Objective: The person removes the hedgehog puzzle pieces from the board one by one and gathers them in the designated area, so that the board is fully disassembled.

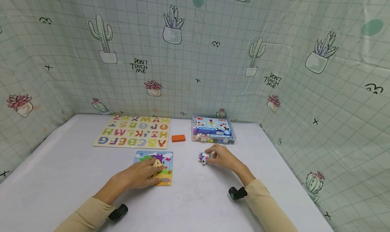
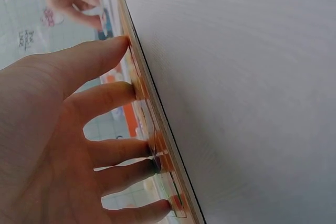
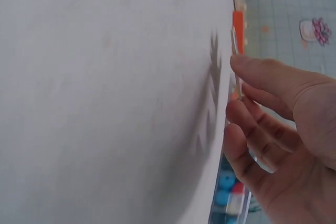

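My left hand rests its spread fingertips on a small picture puzzle board with a purple and yellow cartoon animal. In the left wrist view the board shows edge-on under the thumb and fingertips. To the right, my right hand pinches a puzzle piece printed with purple and a cartoon eye. From the right wrist camera, the piece is a thin edge between thumb and fingers, held up over the white table, with a shadow beside it.
Behind the puzzle lies a wooden alphabet board with coloured letters. An orange block sits beside it. A clear plastic box of colourful beads stands behind my right hand. Patterned cloth hangs around the table.
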`<state>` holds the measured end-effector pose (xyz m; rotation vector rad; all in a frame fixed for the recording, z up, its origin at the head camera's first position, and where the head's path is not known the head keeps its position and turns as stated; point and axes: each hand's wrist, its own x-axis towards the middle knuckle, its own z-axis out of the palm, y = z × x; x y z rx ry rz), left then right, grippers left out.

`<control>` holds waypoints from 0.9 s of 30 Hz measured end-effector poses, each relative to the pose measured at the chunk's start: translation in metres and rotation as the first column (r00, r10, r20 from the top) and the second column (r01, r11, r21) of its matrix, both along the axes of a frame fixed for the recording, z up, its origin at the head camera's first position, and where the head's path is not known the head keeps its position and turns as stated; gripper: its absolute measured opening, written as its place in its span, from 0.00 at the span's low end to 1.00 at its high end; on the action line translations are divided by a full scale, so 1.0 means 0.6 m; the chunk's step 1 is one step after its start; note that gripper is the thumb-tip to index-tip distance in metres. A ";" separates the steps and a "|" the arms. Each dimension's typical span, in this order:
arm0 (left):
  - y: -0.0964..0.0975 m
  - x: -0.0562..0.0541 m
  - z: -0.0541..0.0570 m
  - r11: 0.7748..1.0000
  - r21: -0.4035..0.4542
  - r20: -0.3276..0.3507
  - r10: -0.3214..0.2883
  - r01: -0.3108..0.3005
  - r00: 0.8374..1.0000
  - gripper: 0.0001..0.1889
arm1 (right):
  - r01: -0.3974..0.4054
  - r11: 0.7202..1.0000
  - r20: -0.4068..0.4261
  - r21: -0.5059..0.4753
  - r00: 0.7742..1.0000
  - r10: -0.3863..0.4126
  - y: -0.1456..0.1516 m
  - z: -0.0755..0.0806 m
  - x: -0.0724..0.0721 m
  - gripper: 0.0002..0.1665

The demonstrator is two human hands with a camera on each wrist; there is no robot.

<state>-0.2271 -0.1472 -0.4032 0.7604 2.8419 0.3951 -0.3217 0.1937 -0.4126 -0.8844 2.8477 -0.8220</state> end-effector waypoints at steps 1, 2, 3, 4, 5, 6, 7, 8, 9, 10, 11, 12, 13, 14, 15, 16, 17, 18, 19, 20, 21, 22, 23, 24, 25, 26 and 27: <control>0.000 0.000 -0.001 1.000 0.002 -0.002 -0.002 0.002 1.000 0.28 | 0.000 1.000 -0.007 0.002 1.000 0.000 0.009 0.000 0.001 0.20; -0.001 0.000 -0.001 1.000 0.005 -0.003 -0.002 0.002 1.000 0.28 | 0.002 1.000 -0.013 0.005 1.000 -0.002 0.017 -0.001 0.002 0.20; -0.001 0.000 -0.002 1.000 0.007 -0.003 -0.003 0.003 1.000 0.28 | 0.006 1.000 -0.019 0.010 1.000 -0.005 0.025 -0.003 0.003 0.20; -0.001 0.000 -0.002 1.000 0.008 -0.003 -0.003 0.003 1.000 0.28 | 0.011 1.000 -0.021 0.011 1.000 -0.010 0.032 -0.004 0.003 0.20; -0.001 0.000 -0.002 1.000 0.008 -0.003 -0.004 0.004 1.000 0.28 | 0.020 1.000 -0.019 0.012 1.000 -0.019 0.039 -0.005 0.003 0.20; -0.001 0.000 -0.003 1.000 0.009 -0.003 -0.004 0.004 1.000 0.27 | 0.031 0.999 -0.014 0.012 0.999 -0.031 0.046 -0.006 0.004 0.20; -0.002 0.000 -0.003 1.000 0.009 -0.004 -0.005 0.005 1.000 0.27 | 0.040 0.999 -0.011 0.011 0.999 -0.040 0.051 -0.007 0.004 0.20; -0.002 0.000 -0.003 1.000 0.007 -0.003 -0.004 0.004 1.000 0.27 | 0.051 0.999 -0.010 0.013 0.999 -0.051 0.057 -0.008 0.003 0.20; -0.002 0.000 -0.003 1.000 0.005 -0.002 -0.004 0.004 1.000 0.27 | 0.056 0.998 -0.014 0.014 0.998 -0.056 0.061 -0.009 0.002 0.20; -0.002 0.000 -0.003 1.000 0.004 -0.001 -0.002 0.002 1.000 0.27 | 0.065 0.998 -0.011 0.012 0.998 -0.065 0.065 -0.009 0.002 0.20; -0.002 -0.001 -0.003 1.000 0.003 0.000 -0.003 0.003 1.000 0.27 | 0.068 0.998 -0.014 0.013 0.998 -0.068 0.068 -0.010 0.001 0.20; -0.002 -0.002 -0.003 1.000 0.003 0.000 0.000 0.000 1.000 0.27 | 0.073 0.997 -0.013 0.012 0.997 -0.073 0.071 -0.010 0.000 0.19; -0.003 -0.002 -0.002 1.000 0.001 -0.001 -0.001 0.001 1.000 0.28 | 0.077 0.997 -0.014 0.011 0.997 -0.077 0.074 -0.010 -0.001 0.19; -0.003 -0.003 -0.002 1.000 0.001 0.000 -0.001 0.001 1.000 0.28 | 0.080 0.997 -0.014 0.010 0.997 -0.080 0.075 -0.009 -0.001 0.19; -0.003 -0.004 -0.002 1.000 0.002 -0.001 -0.001 0.001 1.000 0.28 | 0.084 0.996 -0.013 0.008 0.996 -0.084 0.077 -0.009 -0.002 0.19; -0.003 -0.005 -0.002 1.000 0.002 -0.004 -0.001 0.001 1.000 0.28 | 0.085 0.996 -0.013 0.009 0.996 -0.085 0.078 -0.009 -0.002 0.19; -0.004 -0.005 -0.002 1.000 0.001 -0.006 -0.003 0.003 1.000 0.28 | 0.083 0.996 -0.016 0.011 0.996 -0.083 0.079 -0.010 -0.003 0.19; -0.004 -0.006 -0.002 1.000 0.000 -0.007 -0.004 0.004 1.000 0.28 | 0.086 0.996 -0.014 0.010 0.996 -0.085 0.079 -0.010 -0.003 0.19; -0.004 -0.006 -0.002 1.000 -0.002 -0.008 -0.005 0.005 1.000 0.28 | 0.081 0.997 -0.018 0.012 0.997 -0.081 0.080 -0.011 -0.003 0.19; -0.004 -0.006 -0.002 1.000 -0.002 -0.008 -0.004 0.004 1.000 0.28 | 0.077 0.997 -0.020 0.014 0.997 -0.077 0.080 -0.012 -0.004 0.19; -0.005 -0.006 -0.002 1.000 -0.001 -0.006 -0.003 0.003 1.000 0.28 | 0.075 0.997 -0.022 0.018 0.997 -0.075 0.080 -0.013 -0.004 0.19; -0.005 -0.006 -0.003 1.000 -0.004 -0.006 -0.005 0.005 1.000 0.28 | 0.068 0.997 -0.026 0.023 0.997 -0.067 0.080 -0.014 -0.004 0.19; -0.005 -0.006 -0.003 1.000 -0.005 -0.008 -0.008 0.008 1.000 0.27 | 0.071 0.997 -0.023 0.026 0.997 -0.070 0.080 -0.015 -0.004 0.19; -0.005 -0.005 -0.003 1.000 -0.005 -0.007 -0.008 0.008 1.000 0.27 | 0.073 0.997 -0.022 0.030 0.997 -0.072 0.081 -0.016 -0.004 0.19; -0.005 -0.005 -0.004 1.000 -0.006 -0.007 -0.008 0.008 1.000 0.27 | 0.076 0.997 -0.022 0.034 0.997 -0.075 0.081 -0.017 -0.005 0.18; -0.005 -0.005 -0.004 1.000 -0.007 -0.007 -0.008 0.008 1.000 0.27 | 0.080 0.996 -0.023 0.040 0.997 -0.079 0.081 -0.018 -0.005 0.19; -0.005 -0.005 -0.004 1.000 -0.008 -0.007 -0.008 0.008 1.000 0.27 | 0.083 0.996 -0.024 0.044 0.996 -0.082 0.082 -0.019 -0.005 0.19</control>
